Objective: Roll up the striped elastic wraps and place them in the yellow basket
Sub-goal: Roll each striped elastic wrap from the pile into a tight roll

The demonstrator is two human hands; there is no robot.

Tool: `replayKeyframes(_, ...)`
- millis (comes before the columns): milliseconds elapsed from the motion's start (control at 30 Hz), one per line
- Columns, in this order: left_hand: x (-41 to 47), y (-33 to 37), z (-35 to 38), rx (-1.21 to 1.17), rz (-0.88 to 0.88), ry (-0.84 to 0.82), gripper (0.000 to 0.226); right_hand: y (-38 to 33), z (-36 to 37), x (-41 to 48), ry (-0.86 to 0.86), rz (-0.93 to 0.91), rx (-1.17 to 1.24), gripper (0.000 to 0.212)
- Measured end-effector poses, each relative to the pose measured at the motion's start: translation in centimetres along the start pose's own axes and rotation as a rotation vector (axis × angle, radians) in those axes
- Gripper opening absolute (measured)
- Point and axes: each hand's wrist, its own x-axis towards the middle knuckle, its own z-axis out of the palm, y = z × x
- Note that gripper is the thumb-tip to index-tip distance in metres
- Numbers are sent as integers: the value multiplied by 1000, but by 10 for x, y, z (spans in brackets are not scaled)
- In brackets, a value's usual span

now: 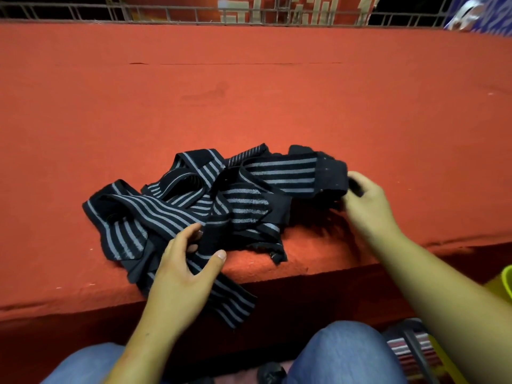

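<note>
A tangled heap of black elastic wraps with grey stripes lies on the red cloth-covered surface, near its front edge. One strip hangs over the edge. My left hand reaches into the heap's near side, fingers curled round a dark band and thumb spread. My right hand pinches the black end of a wrap at the heap's right side. A sliver of the yellow basket shows at the right edge, below the surface level.
A metal grid railing runs along the far edge of the surface. My knees in blue jeans sit below the front edge. A striped cloth item lies low on the right beside the basket.
</note>
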Motion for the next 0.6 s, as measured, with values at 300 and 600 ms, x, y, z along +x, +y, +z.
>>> replayKeyframes(300,-16,62,49,127,626,-111,76,7,19,-74,-269,-87,-203,33)
replayKeyframes(600,5,75,64,468,648,-112,67,7,11,-95,-375,-243,-414,28)
